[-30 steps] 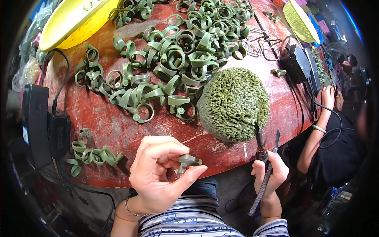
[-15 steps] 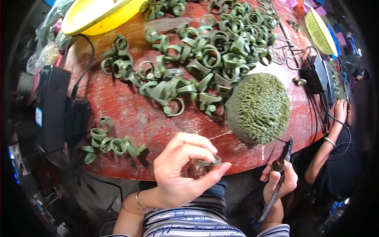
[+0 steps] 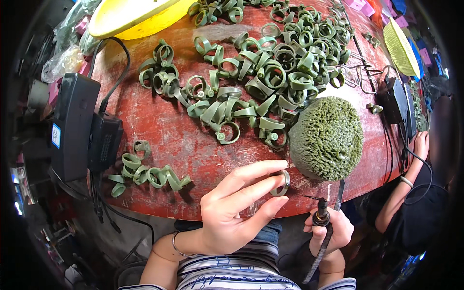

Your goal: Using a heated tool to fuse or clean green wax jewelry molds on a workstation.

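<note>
My left hand is closed in a fingertip pinch on a small green ring, held upright at the table's near edge. My right hand grips a pen-like tool with a dark collar and a thin, bent wire tip pointing left toward the ring. The same hand also holds a slim metal tool with a textured grey shaft; a flat blade sticks up beyond the fingers. The wire tip and the ring look slightly apart. Just beyond both hands stands a rough, porous green block.
Many green rings lie piled across the red table, with a small group at left. Black power boxes and cables flank it. A yellow basin and a pale green basket stand farther off. Another person's arm is at right.
My left hand has moved right and turned the ring upright. My right hand has come left and the wire tip has swung toward the ring. The whole view has shifted slightly.
</note>
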